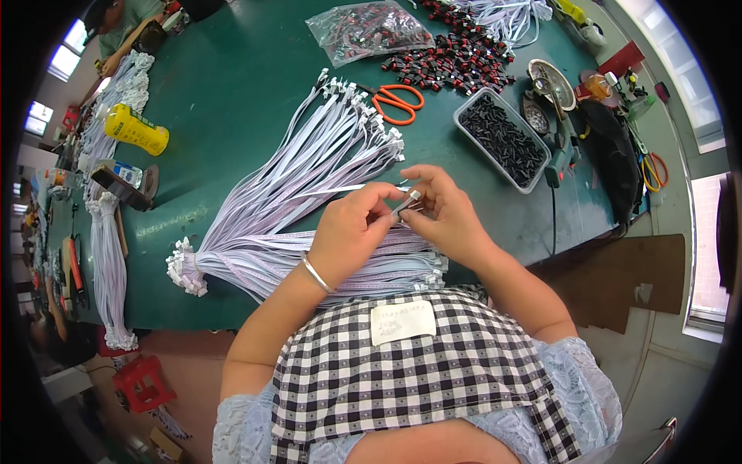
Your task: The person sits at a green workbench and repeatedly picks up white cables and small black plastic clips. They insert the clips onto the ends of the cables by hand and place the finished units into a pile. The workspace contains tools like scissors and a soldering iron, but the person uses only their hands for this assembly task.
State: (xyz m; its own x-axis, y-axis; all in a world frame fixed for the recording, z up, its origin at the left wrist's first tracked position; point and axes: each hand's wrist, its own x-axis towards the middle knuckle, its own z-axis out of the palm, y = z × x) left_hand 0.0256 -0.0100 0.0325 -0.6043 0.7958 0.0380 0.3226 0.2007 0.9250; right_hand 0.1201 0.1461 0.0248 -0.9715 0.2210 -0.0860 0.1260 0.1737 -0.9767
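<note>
Both my hands meet over the near right part of a bundle of white flat cables (301, 166). My left hand (346, 232) pinches one flat cable near its end, thumb against fingers. My right hand (452, 216) is closed on the same end, where a small white connector (414, 198) shows between the fingertips. What else lies between the fingers is too small to make out. The bundle fans out in two parts from a gathered end with white connectors (185, 267) at the left. Its nearer part runs under my hands and forearms.
Orange-handled scissors (397, 104) lie beyond the bundle. A clear tub of small black parts (504, 139) stands right, before a heap of black-and-red pieces (452, 66) and a plastic bag (369, 32). A yellow bottle (137, 130) lies left. Another person (131, 31) sits far left.
</note>
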